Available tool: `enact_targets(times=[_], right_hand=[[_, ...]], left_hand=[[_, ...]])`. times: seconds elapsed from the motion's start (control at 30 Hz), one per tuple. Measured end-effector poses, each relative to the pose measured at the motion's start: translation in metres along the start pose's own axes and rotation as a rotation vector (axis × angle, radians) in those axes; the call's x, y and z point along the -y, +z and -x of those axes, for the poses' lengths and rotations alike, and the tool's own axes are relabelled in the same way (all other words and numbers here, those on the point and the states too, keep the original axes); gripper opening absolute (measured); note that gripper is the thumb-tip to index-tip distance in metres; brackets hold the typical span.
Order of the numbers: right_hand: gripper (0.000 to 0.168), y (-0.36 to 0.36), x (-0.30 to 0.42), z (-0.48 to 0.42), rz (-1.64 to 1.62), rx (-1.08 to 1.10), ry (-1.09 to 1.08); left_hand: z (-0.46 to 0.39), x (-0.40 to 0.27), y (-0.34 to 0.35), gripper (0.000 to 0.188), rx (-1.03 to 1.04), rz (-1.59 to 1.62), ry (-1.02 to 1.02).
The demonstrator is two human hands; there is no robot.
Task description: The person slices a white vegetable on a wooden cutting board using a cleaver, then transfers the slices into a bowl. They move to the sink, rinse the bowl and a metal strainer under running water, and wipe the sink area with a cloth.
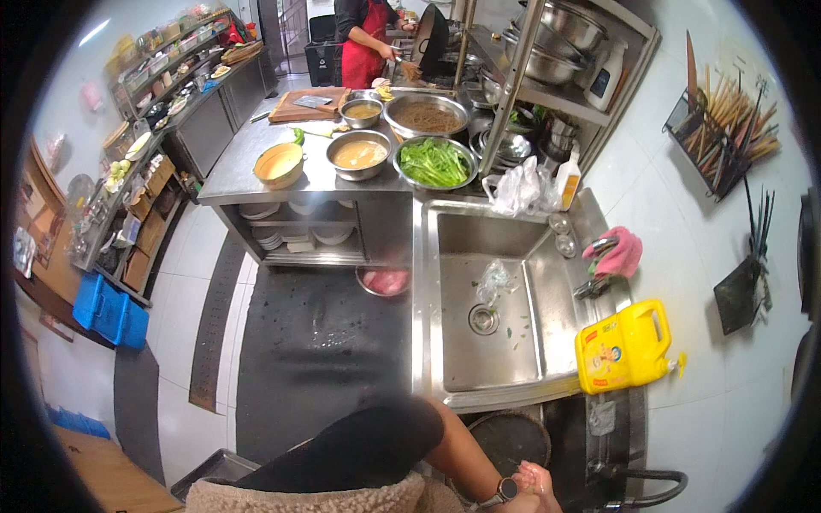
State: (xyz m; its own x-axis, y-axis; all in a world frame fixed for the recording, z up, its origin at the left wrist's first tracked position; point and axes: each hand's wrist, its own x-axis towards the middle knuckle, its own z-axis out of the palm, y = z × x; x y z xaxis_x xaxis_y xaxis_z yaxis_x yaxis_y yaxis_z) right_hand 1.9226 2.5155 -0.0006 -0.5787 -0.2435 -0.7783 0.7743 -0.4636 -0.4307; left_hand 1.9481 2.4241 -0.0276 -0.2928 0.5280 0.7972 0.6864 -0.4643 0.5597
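Observation:
At the lower right edge, my left hand (pixel 527 501) reaches out from a black sleeve, with a round watch (pixel 507 489) on its wrist. My right hand (pixel 540 481) is close against it, its fingers bunched and wet-looking. Both hands are partly cut off by the frame, and whether anything lies between them is hidden. They are nearest to a dark round vessel (pixel 510 439) below the front rim of the stainless steel sink (pixel 468 359). In that sink a crumpled clear plastic bag (pixel 495 282) lies near the drain (pixel 483 319), with green scraps around.
A yellow jug (pixel 622 346) with a pump lies on the sink's right rim, near a pink cloth (pixel 619 253) over the tap. Bowls of leafy greens (pixel 435 163) and liquid (pixel 359 154) stand on the counter (pixel 224 170). A bowl of meat (pixel 385 281) sits on the floor. Beyond, a person (pixel 364 54) works.

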Motion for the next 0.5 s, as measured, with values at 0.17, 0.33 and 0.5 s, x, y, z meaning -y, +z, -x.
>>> enact_targets(times=[0.17, 0.33, 0.5], right_hand=[[0.037, 0.070, 0.031, 0.017, -0.081, -0.412, 0.152], [0.032, 0.105, 0.055, 0.027, 0.212, -0.462, -0.017], [0.020, 0.090, 0.053, 0.012, 0.215, -0.402, -0.088]], left_hand=[[-0.018, 0.005, -0.021, 0.015, 0.048, 0.089, 0.041], [-0.025, 0.009, -0.051, 0.016, 0.069, 0.154, 0.059], [-0.019, 0.006, -0.084, 0.017, 0.080, 0.175, 0.070]])
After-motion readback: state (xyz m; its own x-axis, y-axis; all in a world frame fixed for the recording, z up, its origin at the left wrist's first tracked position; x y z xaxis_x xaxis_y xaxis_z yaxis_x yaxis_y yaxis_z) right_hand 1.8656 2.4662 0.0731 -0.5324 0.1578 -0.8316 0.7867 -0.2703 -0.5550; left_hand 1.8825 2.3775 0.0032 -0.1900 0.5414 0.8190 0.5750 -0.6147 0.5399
